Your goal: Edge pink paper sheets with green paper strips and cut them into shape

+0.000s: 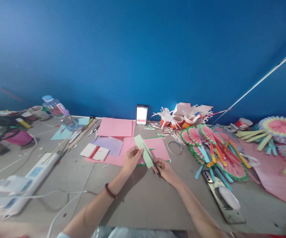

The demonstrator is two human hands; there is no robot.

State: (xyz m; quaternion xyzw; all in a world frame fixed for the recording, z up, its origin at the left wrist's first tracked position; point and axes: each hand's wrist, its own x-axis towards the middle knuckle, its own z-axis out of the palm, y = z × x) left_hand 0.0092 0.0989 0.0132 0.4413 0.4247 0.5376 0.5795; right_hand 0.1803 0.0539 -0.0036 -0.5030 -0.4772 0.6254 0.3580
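Observation:
Near the middle of the table, my left hand point(132, 158) pinches a light green paper strip point(145, 155) by its left edge. My right hand point(164, 170) is closed round the handles of dark scissors point(155, 164), whose blades lie along the strip, pointing up and to the left. Whether the blades are apart is too small to tell. Beneath and behind the strip are pink sheets point(116, 127), with narrow dark green strips point(152, 149) on them. A purple sheet point(110, 145) and a white pad with a red band point(95, 152) lie to the left.
Left are a power strip point(33, 177) with white cables, a tilted bottle point(58, 109) and wooden sticks point(82, 135). A phone point(141, 115) stands against the blue wall. Right are red cups point(186, 121), folded paper fans point(208, 135) and another phone point(230, 216) under a white mouse point(229, 197).

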